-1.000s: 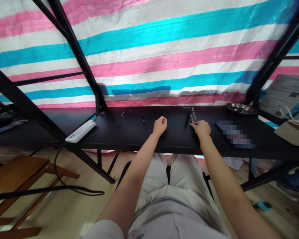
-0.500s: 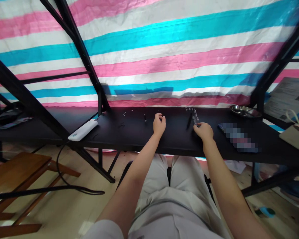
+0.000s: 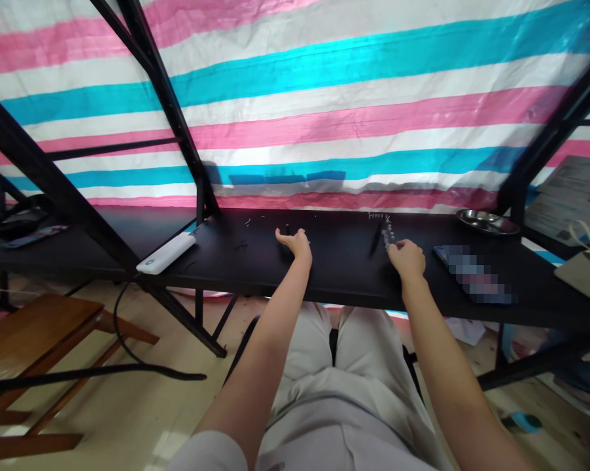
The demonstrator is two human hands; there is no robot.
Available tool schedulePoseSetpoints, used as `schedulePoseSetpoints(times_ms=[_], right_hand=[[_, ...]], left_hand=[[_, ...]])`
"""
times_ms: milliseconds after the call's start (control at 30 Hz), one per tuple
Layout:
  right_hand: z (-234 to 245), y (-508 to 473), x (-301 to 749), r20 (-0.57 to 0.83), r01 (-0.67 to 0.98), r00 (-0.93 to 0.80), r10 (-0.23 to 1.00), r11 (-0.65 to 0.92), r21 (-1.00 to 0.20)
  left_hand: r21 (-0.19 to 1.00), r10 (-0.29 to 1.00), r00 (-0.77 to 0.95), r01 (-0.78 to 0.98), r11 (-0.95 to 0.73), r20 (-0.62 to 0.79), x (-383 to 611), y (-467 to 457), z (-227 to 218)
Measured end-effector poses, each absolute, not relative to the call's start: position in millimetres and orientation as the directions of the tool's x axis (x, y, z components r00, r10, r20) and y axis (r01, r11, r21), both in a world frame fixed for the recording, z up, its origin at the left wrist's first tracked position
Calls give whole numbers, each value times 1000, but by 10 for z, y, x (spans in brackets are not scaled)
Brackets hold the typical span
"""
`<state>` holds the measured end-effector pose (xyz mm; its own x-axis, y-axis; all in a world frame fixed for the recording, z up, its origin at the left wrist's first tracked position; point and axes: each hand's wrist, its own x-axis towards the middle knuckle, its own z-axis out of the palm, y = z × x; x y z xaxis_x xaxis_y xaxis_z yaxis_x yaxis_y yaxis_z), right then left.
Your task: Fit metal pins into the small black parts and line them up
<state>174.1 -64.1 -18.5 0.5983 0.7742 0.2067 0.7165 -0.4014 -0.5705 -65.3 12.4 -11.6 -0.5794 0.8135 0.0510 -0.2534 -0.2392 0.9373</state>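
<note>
My left hand point(image 3: 295, 244) is over the middle of the black table, thumb and fingers spread apart. Just beyond its fingers stands a small dark cylinder point(image 3: 288, 228), partly covered by the hand; whether they touch I cannot tell. My right hand point(image 3: 407, 261) is closed, thumb and fingertips pinching the near end of a strand of small clear beads point(image 3: 388, 230). That strand lies on the table and bends left at its far end. Beside it rests a dark pen-like stick point(image 3: 376, 238).
A phone with a blurred screen point(image 3: 471, 275) lies right of my right hand, with a shiny metal dish point(image 3: 488, 223) behind it. At the left are a white power bank point(image 3: 167, 253) and tiny scraps point(image 3: 241, 244). Black frame bars point(image 3: 170, 111) rise at both sides.
My left hand has moved left to the small dark cylinder, and its fingers have spread from a closed pose. My right hand stays at the strand's end.
</note>
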Motion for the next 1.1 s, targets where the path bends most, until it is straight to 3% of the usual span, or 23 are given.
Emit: schedulePoseSetpoints(times_ms=[200,367,567,700,833,967,1100], right_hand=[[-199,-635,1751,230,714,606,761,-394,-578],[-184,-653,1734,245,691,638,730,-402,-601],[-136,-684,1688,380,666,690,616,-336,-666],[-128,-709,1674,508,718,646,570,-227,-658],[-141,-748,1579,621,834,464,632,-77,-546],[-186,-753,1386,636,921,88,767,181,-346],[-234,-719,1220,606,901,-232,761,402,-160]], left_hand=[[886,801,-598,-380,-264,-18,-677,197,-119],[915,782,-622,-333,-229,-31,-681,202,-145],[949,801,-595,-209,-236,68,-676,258,-261],[932,851,-513,-242,-269,112,-655,246,-263],[922,902,-416,-294,-253,115,-620,195,-204],[945,951,-289,-267,-187,107,-593,156,-177],[951,993,-40,-286,-117,110,-565,94,-166]])
